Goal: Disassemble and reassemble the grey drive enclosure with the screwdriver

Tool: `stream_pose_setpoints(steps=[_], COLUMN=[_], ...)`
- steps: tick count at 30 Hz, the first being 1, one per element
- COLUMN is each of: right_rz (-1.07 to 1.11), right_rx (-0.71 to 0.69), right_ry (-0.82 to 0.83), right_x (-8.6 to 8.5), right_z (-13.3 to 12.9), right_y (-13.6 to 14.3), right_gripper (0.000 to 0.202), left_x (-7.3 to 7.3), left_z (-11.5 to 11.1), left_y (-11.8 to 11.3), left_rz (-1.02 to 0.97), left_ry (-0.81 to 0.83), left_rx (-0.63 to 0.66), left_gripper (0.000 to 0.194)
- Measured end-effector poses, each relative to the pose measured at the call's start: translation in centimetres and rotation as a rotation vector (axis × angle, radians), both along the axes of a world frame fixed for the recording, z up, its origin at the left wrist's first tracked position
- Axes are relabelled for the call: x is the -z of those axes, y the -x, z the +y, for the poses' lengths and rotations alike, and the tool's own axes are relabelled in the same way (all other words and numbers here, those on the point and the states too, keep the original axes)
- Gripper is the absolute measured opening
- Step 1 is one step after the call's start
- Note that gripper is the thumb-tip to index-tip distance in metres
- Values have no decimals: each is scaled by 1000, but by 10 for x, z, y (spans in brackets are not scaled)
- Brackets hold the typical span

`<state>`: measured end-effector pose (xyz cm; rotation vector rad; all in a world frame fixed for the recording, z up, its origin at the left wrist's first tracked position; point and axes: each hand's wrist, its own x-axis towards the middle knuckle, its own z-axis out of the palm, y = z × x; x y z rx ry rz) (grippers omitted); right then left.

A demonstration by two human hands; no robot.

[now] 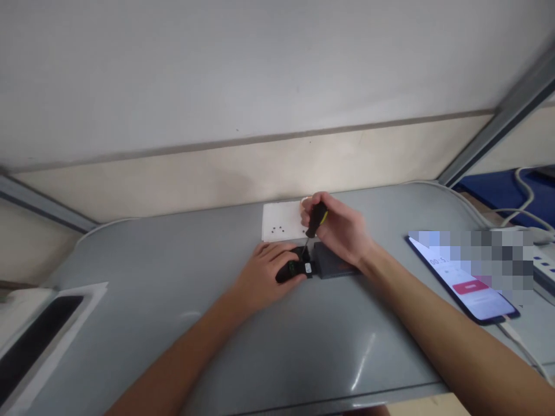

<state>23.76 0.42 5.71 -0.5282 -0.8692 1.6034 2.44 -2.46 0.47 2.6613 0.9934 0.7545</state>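
My right hand (342,228) is closed round the dark handle of a screwdriver (318,218) with a yellow stripe. Its thin shaft points down to a small black device (299,267) lying on the grey table. Fingers of my left hand (269,274) wrap over the left part of that device, which bears a small white label. Whether the screwdriver's tip touches a screw is too small to tell. Against the device's right side lies a flat dark grey box-like block (333,261), partly under my right wrist. Behind, several tiny dark screws (278,229) rest on white paper (277,216).
A lit phone (466,277) with a cable plugged in lies at the right, near a white power strip (544,268). At the left edge is a dark flat object (39,341) on white sheets. A pale wall (217,185) borders the grey table (173,254).
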Motion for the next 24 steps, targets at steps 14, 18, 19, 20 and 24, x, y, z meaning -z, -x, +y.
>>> stream_pose_setpoints(steps=[14,18,19,20,24], right_rz=[-435,-375,-386,-410,-537], right_rx=[369,294,299,319,407], right_ry=[-189,-130,-122,-126,-196], right_x=[22,20,20,20,21], right_z=[9,6,5,5,7], right_y=[3,4,4,4,1], right_gripper=[42,49,49,48,50], left_x=[-5,-5,-5,-5,-5], left_z=[0,1,2,2,2], left_y=[1,1,1,1,2], left_rz=[55,63,65,68,83], left_ry=[0,5,-2,-8,-15], left_rx=[9,19,19,19,21], left_gripper=[21,22,22,22,22])
